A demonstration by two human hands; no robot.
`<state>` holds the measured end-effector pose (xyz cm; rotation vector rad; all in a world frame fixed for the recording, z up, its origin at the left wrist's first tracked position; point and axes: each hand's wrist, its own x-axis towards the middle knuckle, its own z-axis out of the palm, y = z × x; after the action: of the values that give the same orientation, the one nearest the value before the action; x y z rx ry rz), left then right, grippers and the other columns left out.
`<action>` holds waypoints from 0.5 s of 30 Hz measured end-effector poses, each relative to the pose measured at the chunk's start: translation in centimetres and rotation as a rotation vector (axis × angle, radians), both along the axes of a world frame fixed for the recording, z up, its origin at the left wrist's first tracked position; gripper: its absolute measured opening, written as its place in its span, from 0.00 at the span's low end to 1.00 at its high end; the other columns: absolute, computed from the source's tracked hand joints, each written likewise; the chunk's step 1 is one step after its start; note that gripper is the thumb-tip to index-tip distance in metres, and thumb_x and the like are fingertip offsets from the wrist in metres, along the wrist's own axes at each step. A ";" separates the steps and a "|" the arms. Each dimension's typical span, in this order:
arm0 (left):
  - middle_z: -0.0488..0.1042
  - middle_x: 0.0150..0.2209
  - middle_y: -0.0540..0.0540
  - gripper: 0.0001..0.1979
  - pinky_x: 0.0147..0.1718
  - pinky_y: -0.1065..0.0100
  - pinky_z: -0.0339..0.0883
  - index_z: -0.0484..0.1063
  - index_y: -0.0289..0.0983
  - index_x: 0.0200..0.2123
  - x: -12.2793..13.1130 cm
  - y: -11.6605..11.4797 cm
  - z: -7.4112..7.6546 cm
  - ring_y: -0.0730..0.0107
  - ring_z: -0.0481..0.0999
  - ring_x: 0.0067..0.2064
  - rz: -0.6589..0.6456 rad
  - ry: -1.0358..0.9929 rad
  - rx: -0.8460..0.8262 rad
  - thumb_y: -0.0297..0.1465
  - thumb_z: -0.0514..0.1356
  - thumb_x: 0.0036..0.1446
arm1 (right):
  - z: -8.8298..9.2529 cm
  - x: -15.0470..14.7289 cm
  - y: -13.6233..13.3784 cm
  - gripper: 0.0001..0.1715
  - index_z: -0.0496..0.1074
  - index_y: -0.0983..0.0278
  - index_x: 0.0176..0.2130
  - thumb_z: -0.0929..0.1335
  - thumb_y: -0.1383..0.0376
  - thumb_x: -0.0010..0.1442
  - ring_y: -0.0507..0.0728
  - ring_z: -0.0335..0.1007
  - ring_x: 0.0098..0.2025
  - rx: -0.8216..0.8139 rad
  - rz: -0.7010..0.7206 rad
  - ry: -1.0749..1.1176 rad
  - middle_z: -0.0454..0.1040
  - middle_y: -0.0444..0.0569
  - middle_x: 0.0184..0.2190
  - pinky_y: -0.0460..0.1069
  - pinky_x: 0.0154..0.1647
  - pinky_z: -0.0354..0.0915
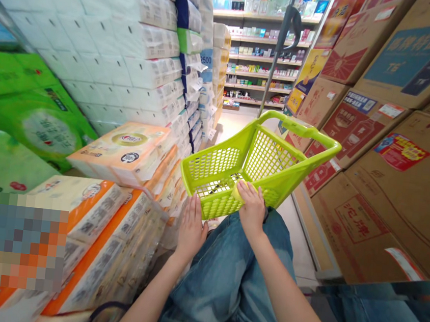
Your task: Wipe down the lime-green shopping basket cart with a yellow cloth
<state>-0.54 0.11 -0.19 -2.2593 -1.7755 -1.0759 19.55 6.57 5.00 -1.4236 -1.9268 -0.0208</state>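
A lime-green plastic mesh shopping basket (214, 163) hangs in front of me, tilted, with its arched handle (299, 126) at the far side. My right hand (251, 208) grips the near rim, with its fingers over a pale yellow-green piece (238, 191). That piece may be the basket's second handle, but I cannot tell. My left hand (191, 227) lies against the outside of the near wall, fingers spread and holding nothing. The basket's contents are not visible through the mesh, apart from dark floor pattern.
Stacked tissue packs (146, 41) form a tall wall on the left, with orange-and-cream packs (109, 252) close by my left arm. Printed cardboard cartons (370, 218) line the right. A narrow aisle floor (295, 236) runs ahead towards store shelves (256, 58), past a metal pole (283, 45).
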 end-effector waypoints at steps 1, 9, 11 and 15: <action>0.42 0.72 0.31 0.44 0.66 0.42 0.53 0.30 0.33 0.72 -0.1 0.0 0.0 0.48 0.41 0.73 0.000 0.004 -0.003 0.25 0.54 0.60 | 0.0 -1.4 -0.4 0.44 0.68 0.58 0.61 0.59 0.83 0.50 0.59 0.59 0.67 -0.007 0.030 -0.006 0.70 0.42 0.62 0.61 0.71 0.46; 0.45 0.72 0.29 0.44 0.65 0.41 0.54 0.31 0.33 0.71 -0.4 0.2 -0.4 0.47 0.42 0.73 -0.006 0.042 -0.014 0.23 0.54 0.58 | -0.5 -8.3 -2.9 0.28 0.66 0.58 0.61 0.65 0.73 0.64 0.58 0.60 0.65 0.034 0.293 -0.132 0.71 0.45 0.61 0.58 0.69 0.51; 0.44 0.72 0.30 0.44 0.65 0.42 0.54 0.30 0.33 0.72 -0.3 0.1 -0.4 0.48 0.42 0.73 0.007 0.042 -0.020 0.24 0.53 0.60 | -0.6 -7.0 -2.4 0.29 0.65 0.54 0.62 0.64 0.72 0.65 0.56 0.60 0.65 0.061 0.334 -0.169 0.71 0.42 0.61 0.59 0.70 0.48; 0.43 0.72 0.31 0.43 0.66 0.43 0.53 0.29 0.34 0.72 -0.2 0.0 -0.2 0.50 0.41 0.73 0.016 0.043 -0.028 0.26 0.53 0.61 | -0.7 -2.5 -0.7 0.35 0.62 0.53 0.64 0.62 0.77 0.64 0.55 0.58 0.66 0.091 0.311 -0.189 0.68 0.41 0.63 0.59 0.72 0.41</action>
<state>-0.72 0.08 -0.34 -2.2622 -1.8004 -0.9983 17.03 5.89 4.30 -1.0824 -2.2545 -0.0982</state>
